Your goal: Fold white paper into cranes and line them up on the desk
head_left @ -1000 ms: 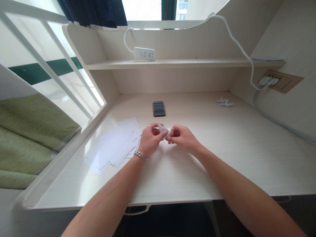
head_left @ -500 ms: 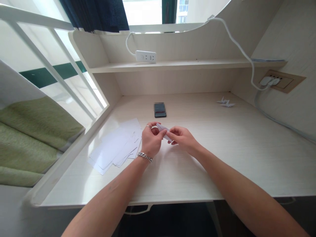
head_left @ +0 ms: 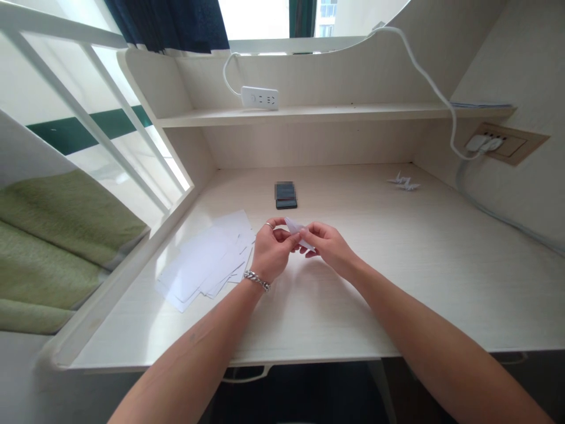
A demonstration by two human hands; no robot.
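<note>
Between my two hands is a small white piece of folded paper [head_left: 294, 225], pointed at its upper left end. My left hand [head_left: 274, 250], with a ring and a chain bracelet, pinches it from the left with thumb and fingers. From the right, my right hand [head_left: 329, 244] grips its lower part, the thumb close to the left thumb. Fingers cover much of the paper, so its full shape is hidden. Both hands are held just above the desk [head_left: 335, 318]. Two folded paper cranes [head_left: 406, 185] stand at the back right.
White paper sheets [head_left: 207, 253] lie loosely spread left of my hands. A dark phone-like object [head_left: 286, 195], partly blurred, lies behind them. A power strip [head_left: 259, 98] rests on the shelf [head_left: 318, 113]. A white cable [head_left: 430, 79] runs to the wall socket [head_left: 507, 144] at right.
The folded paper has shifted slightly right within my hold. My right thumb has moved up along it and now sits nearer my left thumb.
</note>
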